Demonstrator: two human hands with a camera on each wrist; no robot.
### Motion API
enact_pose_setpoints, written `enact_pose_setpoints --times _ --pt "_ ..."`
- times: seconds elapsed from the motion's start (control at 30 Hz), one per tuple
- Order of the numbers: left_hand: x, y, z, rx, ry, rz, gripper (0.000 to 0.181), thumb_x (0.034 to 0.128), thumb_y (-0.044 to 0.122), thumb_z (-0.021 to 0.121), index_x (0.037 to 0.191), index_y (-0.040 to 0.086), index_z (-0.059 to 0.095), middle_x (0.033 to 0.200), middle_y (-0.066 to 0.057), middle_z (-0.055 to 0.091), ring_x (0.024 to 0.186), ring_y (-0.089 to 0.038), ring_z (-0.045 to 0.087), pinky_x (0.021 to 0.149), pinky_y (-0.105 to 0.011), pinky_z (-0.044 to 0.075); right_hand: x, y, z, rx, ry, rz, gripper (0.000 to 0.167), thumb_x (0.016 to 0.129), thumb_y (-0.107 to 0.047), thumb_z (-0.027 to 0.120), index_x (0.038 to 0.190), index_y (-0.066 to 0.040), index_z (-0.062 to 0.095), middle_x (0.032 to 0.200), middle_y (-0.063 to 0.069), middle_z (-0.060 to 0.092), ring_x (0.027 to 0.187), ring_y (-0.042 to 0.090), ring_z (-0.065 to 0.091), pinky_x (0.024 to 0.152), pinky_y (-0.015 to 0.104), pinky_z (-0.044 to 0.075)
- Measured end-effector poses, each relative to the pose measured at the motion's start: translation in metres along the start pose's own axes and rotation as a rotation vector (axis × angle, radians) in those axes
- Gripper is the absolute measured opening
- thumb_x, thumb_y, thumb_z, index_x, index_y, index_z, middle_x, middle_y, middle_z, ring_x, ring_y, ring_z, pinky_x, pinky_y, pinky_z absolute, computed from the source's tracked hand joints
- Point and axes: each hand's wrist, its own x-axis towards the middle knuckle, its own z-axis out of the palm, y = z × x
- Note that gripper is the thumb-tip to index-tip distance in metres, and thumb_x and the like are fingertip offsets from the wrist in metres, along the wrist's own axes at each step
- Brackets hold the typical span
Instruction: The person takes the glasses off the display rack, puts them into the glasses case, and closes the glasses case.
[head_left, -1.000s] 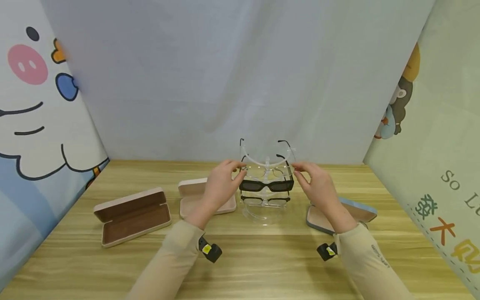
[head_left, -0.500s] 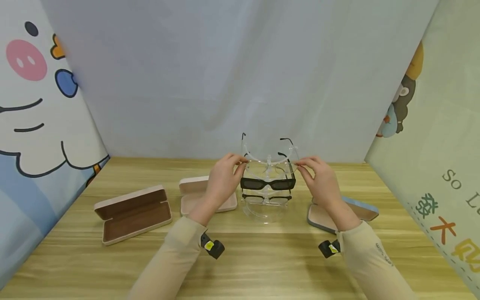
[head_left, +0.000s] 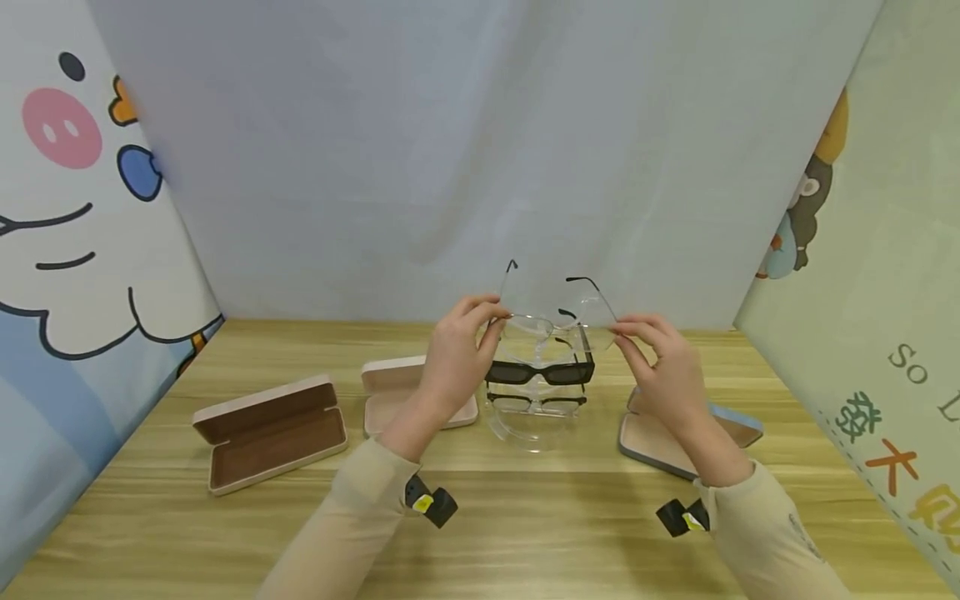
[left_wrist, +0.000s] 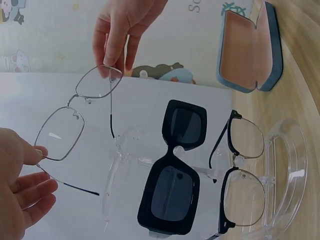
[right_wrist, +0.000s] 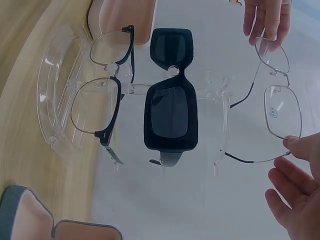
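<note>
Both hands hold a pair of thin silver metal-rimmed glasses (left_wrist: 60, 132) in the air above a clear display stand (left_wrist: 300, 170). My left hand (head_left: 457, 358) pinches one outer corner of the frame, and my right hand (head_left: 667, 375) pinches the other. The arms, with dark tips, are spread and point away toward the back. Below them on the stand sit black thick-framed sunglasses (head_left: 540, 372). Black half-rim glasses (head_left: 536, 403) rest on the tier under those. In both wrist views the silver glasses are apart from the stand's top tier.
Three open glasses cases stand on the wooden table (head_left: 525, 533): a brown-lined one (head_left: 273, 446) at left, a pale pink one (head_left: 386, 408) beside my left forearm, and a blue one (head_left: 648, 446) partly behind my right forearm. A pale curtain (head_left: 375, 167) hangs behind.
The silver glasses have risen off the stand's top tier and shifted slightly right, tilting a little. Both hands have moved up and right with them. The other glasses and the cases stay put.
</note>
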Motion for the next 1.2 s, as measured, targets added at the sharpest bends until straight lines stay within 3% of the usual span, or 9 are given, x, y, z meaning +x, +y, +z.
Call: enact_pose_setpoints --times 0.13,0.37,0.43,0.6,0.77,1.0,1.2 --pt "-0.002 0.006 0.000 -0.041 0.006 0.022 0.013 0.0891 0.010 0.057 0.097 0.007 0.067 0.113 -0.008 0.061 0.096 -0.021 0.061 0.075 -0.029 0.052 -0.004 -0.002 -0.008 -0.015 0.025 -0.021 0.016 0.080 0.000 0.066 0.095 -0.004 0.069 0.100 0.010 0.064 0.090 0.024 0.060 0.076 0.011 0.041" --pt "-0.003 0.014 0.000 -0.121 -0.004 0.057 0.012 0.0881 0.007 0.058 0.097 0.006 0.066 0.111 -0.006 0.063 0.094 -0.017 0.062 0.077 -0.027 0.051 -0.006 -0.009 -0.026 -0.003 0.063 -0.064 0.019 0.080 0.003 0.065 0.097 -0.004 0.070 0.101 0.009 0.064 0.088 0.021 0.060 0.071 0.006 0.038" --pt "-0.003 0.016 0.000 -0.134 -0.010 0.076 0.012 0.0880 0.006 0.058 0.097 0.006 0.066 0.110 -0.006 0.063 0.090 -0.015 0.062 0.071 -0.026 0.051 -0.007 -0.011 -0.030 -0.001 0.077 -0.075 0.019 0.079 0.004 0.065 0.096 -0.004 0.070 0.100 0.008 0.065 0.088 0.016 0.060 0.070 0.005 0.038" --pt "-0.004 0.018 0.004 -0.159 -0.011 0.128 0.014 0.0875 0.004 0.057 0.099 0.006 0.066 0.103 -0.005 0.066 0.088 -0.013 0.062 0.074 -0.025 0.051 -0.010 -0.011 -0.037 0.013 0.101 -0.083 0.020 0.077 0.007 0.066 0.095 -0.003 0.070 0.097 0.009 0.065 0.088 -0.003 0.055 0.073 0.004 0.038" --pt "-0.005 0.020 0.009 -0.176 -0.014 0.152 0.017 0.0871 0.003 0.058 0.101 0.007 0.067 0.098 -0.004 0.068 0.088 -0.013 0.062 0.079 -0.023 0.050 -0.016 -0.010 -0.041 0.014 0.089 -0.070 0.022 0.078 0.007 0.065 0.097 -0.002 0.069 0.095 0.009 0.066 0.088 -0.009 0.053 0.074 0.005 0.039" --pt "-0.007 0.024 0.020 -0.238 -0.018 0.134 0.016 0.0867 0.002 0.058 0.098 0.008 0.068 0.095 -0.004 0.067 0.088 -0.013 0.061 0.077 -0.023 0.049 -0.025 -0.009 -0.043 0.170 0.086 -0.022 0.026 0.080 0.012 0.059 0.104 0.003 0.065 0.094 0.013 0.065 0.095 -0.008 0.054 0.084 0.009 0.042" --pt "-0.013 0.032 0.036 -0.346 -0.068 0.056 0.017 0.0887 0.003 0.056 0.100 0.007 0.067 0.098 -0.005 0.066 0.087 -0.013 0.061 0.069 -0.017 0.050 -0.036 -0.002 -0.051 0.339 0.020 0.112 0.022 0.086 0.011 0.051 0.106 0.008 0.061 0.099 -0.007 0.060 0.091 0.000 0.058 0.078 0.009 0.046"
